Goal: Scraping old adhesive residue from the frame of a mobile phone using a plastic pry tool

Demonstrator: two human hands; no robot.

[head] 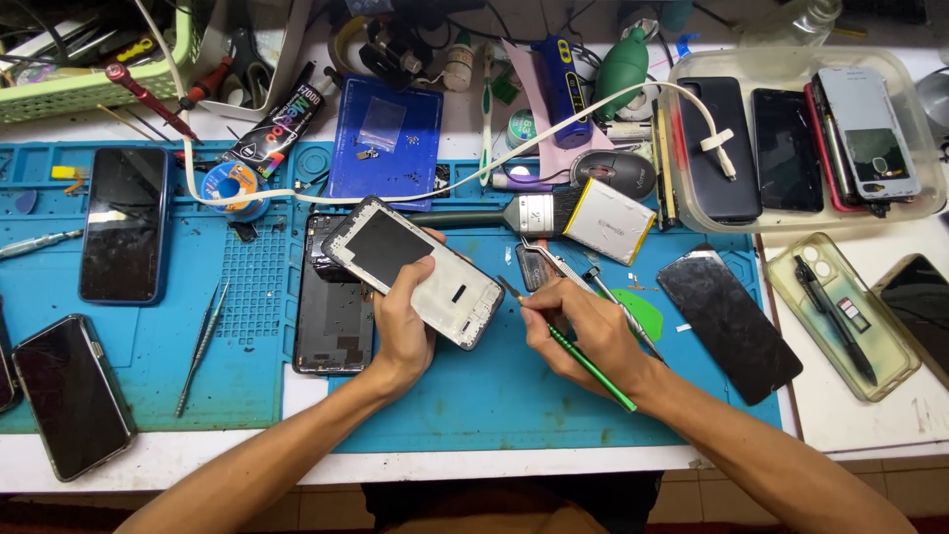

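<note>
Left hand (pixel 403 321) at frame centre, grip clamped on an opened phone frame (pixel 413 271) tilted above the blue repair mat (pixel 474 396); phone back shell (pixel 333 302) lies just under and left of it. Right hand (pixel 578 331) right of centre, fingers closed on a green-handled pry tool (pixel 583 358), its tip just beside the frame's lower right edge. Brush (pixel 504 218) and flat battery (pixel 609 221) lie above the hands; clear tray (pixel 924 138) of phones upper right of the bench (pixel 870 425).
</note>
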